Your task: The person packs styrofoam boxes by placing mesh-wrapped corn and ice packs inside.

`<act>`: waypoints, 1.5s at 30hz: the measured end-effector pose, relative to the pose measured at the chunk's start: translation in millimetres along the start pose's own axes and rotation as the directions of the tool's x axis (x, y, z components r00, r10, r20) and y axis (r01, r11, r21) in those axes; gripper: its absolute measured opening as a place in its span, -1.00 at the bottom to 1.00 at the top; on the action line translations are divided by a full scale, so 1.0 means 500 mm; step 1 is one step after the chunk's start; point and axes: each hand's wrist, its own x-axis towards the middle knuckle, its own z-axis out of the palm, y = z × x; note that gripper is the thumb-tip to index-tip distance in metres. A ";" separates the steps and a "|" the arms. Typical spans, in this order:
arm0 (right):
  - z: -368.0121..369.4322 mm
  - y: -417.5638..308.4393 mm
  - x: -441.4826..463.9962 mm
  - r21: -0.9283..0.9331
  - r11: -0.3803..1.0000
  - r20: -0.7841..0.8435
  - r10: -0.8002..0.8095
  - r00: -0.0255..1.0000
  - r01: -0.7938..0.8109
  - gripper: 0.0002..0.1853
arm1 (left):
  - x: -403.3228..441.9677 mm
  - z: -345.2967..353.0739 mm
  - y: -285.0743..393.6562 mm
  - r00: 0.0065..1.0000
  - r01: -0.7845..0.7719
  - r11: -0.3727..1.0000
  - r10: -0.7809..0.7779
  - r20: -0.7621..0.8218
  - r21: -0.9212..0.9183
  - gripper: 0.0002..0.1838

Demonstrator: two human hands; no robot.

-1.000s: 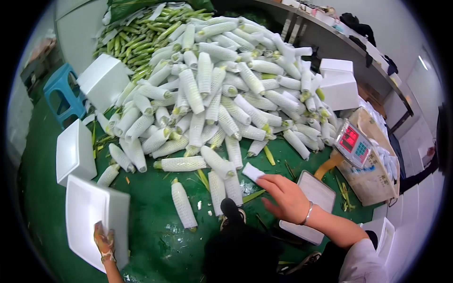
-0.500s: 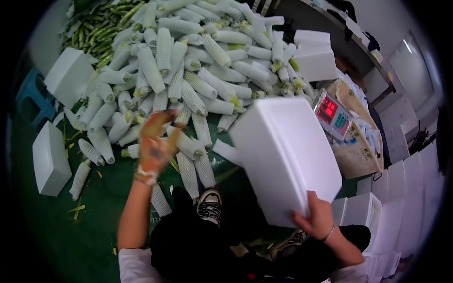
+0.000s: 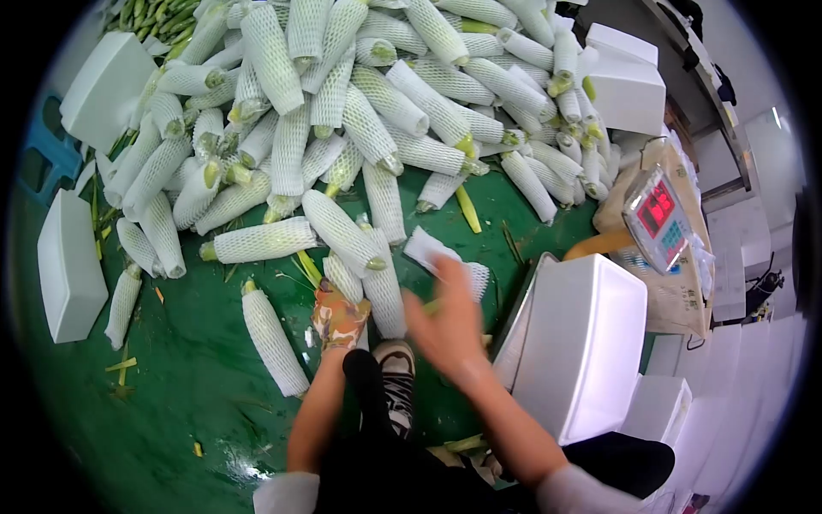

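Observation:
My left hand point(image 3: 339, 315), in a patterned orange-brown glove, is closed round the lower end of a net-wrapped vegetable stalk point(image 3: 342, 279) on the floor. Other stalks in white foam netting lie right against it, one of them long and upright in view point(image 3: 387, 287). My bare right hand point(image 3: 449, 317) is smeared by motion, its thumb and fingers apart, over the floor near a loose piece of white foam netting point(image 3: 445, 259). Right of that hand stands a white foam box point(image 3: 582, 343), its open side showing.
A large heap of net-wrapped stalks point(image 3: 428, 103) fills the far side. A scale display point(image 3: 655, 214) with red digits leans by a brown sack point(image 3: 676, 300). White foam boxes point(image 3: 73, 265) stand left, near a blue stool point(image 3: 53, 154). Leaf scraps litter the green floor point(image 3: 188, 368).
The white foam box has left my right hand and now stands at the right. My right hand has moved left and forward. My left hand has come down onto a stalk.

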 end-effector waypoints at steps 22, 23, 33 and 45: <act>-0.076 0.097 -0.051 0.798 0.506 0.172 0.327 0.929 -0.326 -0.28 | 0.004 -0.221 0.111 0.846 0.484 0.148 0.169 0.505 -0.862 -0.54; -0.162 0.068 -0.085 0.745 0.587 0.109 0.361 0.926 -0.317 -0.27 | -0.017 -0.332 0.260 0.839 0.460 0.058 0.300 0.455 -0.886 -0.44; -0.677 0.380 -0.276 0.710 0.446 0.109 0.695 0.710 -0.545 -0.56 | -0.279 -0.089 0.784 0.169 -0.645 -0.035 0.968 -0.187 -0.763 -0.69; -0.675 0.448 -0.303 -0.521 0.795 -0.421 0.080 0.904 -0.313 -0.32 | -0.178 -0.106 0.789 0.710 -0.373 0.395 0.704 0.016 -0.839 -0.32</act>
